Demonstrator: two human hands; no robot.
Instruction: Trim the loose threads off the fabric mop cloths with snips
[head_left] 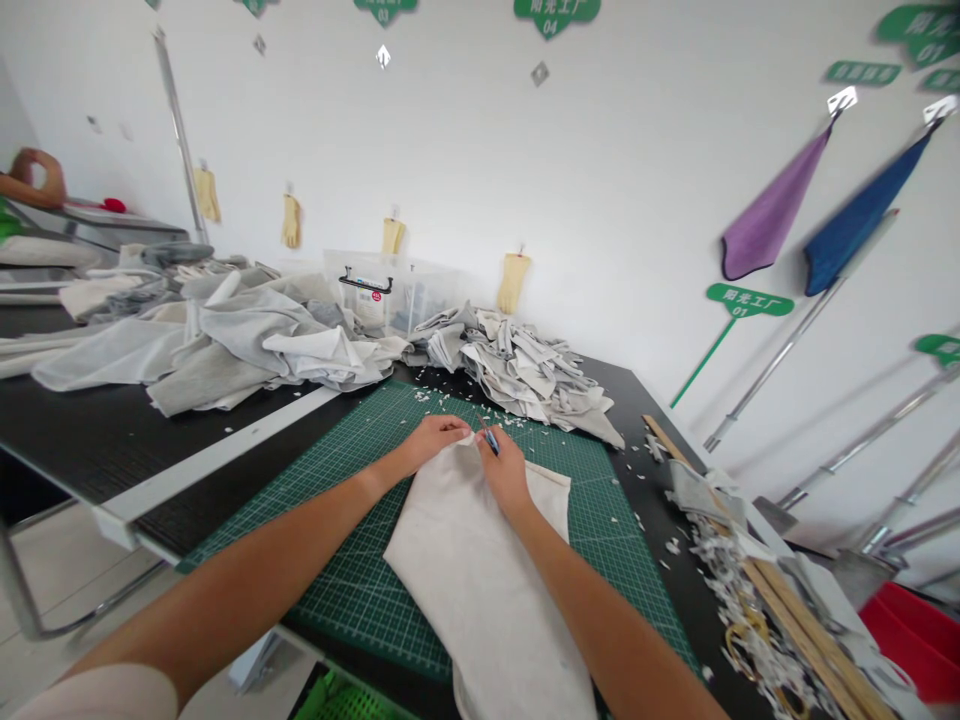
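Observation:
An off-white piece of cloth (480, 580) lies over a green cutting mat (345, 560) and hangs off the near edge of the table. At the cloth's far edge, my left hand (435, 440) is closed, pinching the fabric between thumb and fingers. Just right of it, my right hand (506, 475) is closed round a small blue-handled tool (491, 440) with a thin tip; it looks like thread snips, partly hidden by the fingers. The tool's tip is close to the pinched edge. Small white scraps (495, 413) are scattered over the mat beyond my hands.
Heaps of grey-white fabric pieces (240, 330) (525, 370) lie at the back and left. Behind stands a clear plastic bin (405, 295). Along the right edge are wooden strips (795, 620), scraps and yellow-handled scissors (746, 640). Another person's arm (37, 185) shows far left.

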